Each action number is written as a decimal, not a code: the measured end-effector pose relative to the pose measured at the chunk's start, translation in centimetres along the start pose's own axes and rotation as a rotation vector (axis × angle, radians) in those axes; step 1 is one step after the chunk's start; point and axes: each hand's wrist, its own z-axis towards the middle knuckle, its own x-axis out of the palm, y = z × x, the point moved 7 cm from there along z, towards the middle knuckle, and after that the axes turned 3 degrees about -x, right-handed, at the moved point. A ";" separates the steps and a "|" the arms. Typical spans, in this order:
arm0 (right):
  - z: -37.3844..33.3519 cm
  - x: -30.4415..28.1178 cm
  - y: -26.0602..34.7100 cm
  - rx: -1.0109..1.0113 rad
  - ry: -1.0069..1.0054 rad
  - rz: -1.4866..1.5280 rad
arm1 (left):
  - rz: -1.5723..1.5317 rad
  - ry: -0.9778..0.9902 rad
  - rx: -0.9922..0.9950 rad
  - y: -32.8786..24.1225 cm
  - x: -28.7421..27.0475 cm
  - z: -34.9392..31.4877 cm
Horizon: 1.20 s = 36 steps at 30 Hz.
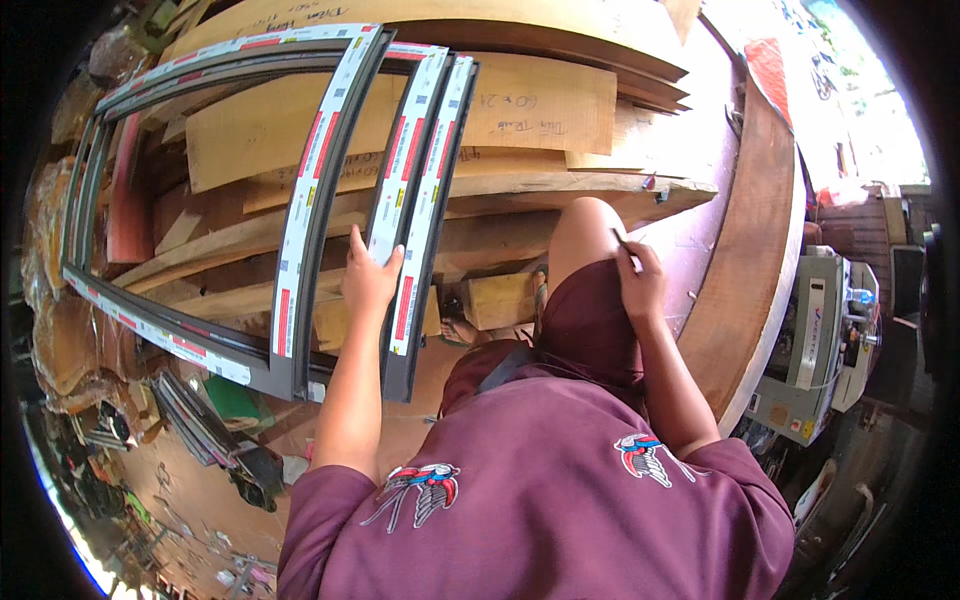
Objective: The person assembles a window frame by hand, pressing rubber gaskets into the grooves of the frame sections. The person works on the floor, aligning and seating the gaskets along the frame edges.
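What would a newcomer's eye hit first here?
Likely the dark rectangular frames with white-and-red tape, upper left, the left grip on them. Next, two embroidered birds on the maroon shirt, bottom centre. Then the right grip, holding a slim dark object near the right knee.

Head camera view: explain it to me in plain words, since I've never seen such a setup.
There is no machine doing the work here, just a person's bare hands. The one picture comes from a wide fisheye camera worn on the head, looking down, so edges bend and the person's purple shirt fills the bottom. At left are dark frames with white and red tape; wooden boards show behind and through them. The left hand is on the frame bars, thumb and forefinger spread; how firmly it grips is unclear. The right hand holds a thin dark stick-like object.
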 end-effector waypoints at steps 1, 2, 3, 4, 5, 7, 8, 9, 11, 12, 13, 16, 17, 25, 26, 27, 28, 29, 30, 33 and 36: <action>0.6 1.4 2.2 -0.212 0.008 -0.008 | -0.020 0.053 -0.023 0.4 0.6 0.4; 1.2 3.1 4.8 -0.400 0.076 -0.006 | -0.037 0.102 -0.050 1.1 1.1 1.1; 1.4 5.4 6.7 -0.495 0.204 -0.020 | -0.057 0.152 -0.074 1.6 1.5 1.6; 1.4 7.9 7.5 -0.672 0.240 -0.036 | -0.152 0.171 -0.067 1.3 1.6 2.0; 0.9 10.4 9.3 -0.735 0.349 -0.055 | -0.148 0.194 -0.072 1.3 1.2 2.2; 0.0 16.4 8.4 -0.636 0.458 0.197 | -0.201 0.233 -0.054 1.7 2.0 2.9; -0.2 20.9 5.2 -0.223 0.626 0.457 | -0.205 0.239 -0.061 1.2 2.1 2.9; -1.1 25.1 3.1 0.196 0.780 0.701 | -0.214 0.229 -0.067 1.7 2.5 3.1; -1.8 29.4 2.4 0.580 0.734 1.049 | -0.192 0.215 -0.095 2.8 2.4 2.9; -2.4 31.0 2.6 0.752 0.577 1.164 | -0.148 0.230 -0.132 2.5 2.1 2.6; -3.1 32.0 3.1 0.859 0.482 1.141 | -0.131 0.160 -0.139 2.8 1.7 2.0; -4.0 34.9 1.6 0.922 0.323 1.000 | -0.028 0.176 -0.122 0.3 0.3 1.7; -5.7 36.2 1.0 0.922 0.423 1.001 | -0.069 0.241 -0.143 0.2 0.2 1.7; -10.2 41.8 4.4 1.107 0.934 1.189 | -0.002 0.216 -0.224 1.2 0.1 1.3; -9.7 42.1 5.5 1.053 0.991 1.293 | -0.012 0.220 -0.226 1.3 0.1 1.1; -9.6 42.5 6.5 1.001 1.052 1.398 | -0.017 0.224 -0.233 1.5 0.0 0.7; -8.2 43.9 6.7 0.961 1.034 1.511 | -0.020 0.215 -0.216 0.5 -0.1 1.1; -7.1 44.8 6.1 0.966 1.054 1.525 | -0.028 0.234 -0.215 -0.4 0.2 1.4; -7.1 45.4 7.0 0.946 1.127 1.570 | 0.040 0.158 -0.202 -0.7 -0.5 1.1; -7.5 46.0 9.3 0.959 1.285 1.687 | 0.283 -0.156 -0.045 -1.4 0.0 -0.8; -7.2 46.0 9.5 0.988 1.356 1.782 | 0.341 -0.231 -0.053 -1.8 1.3 -1.4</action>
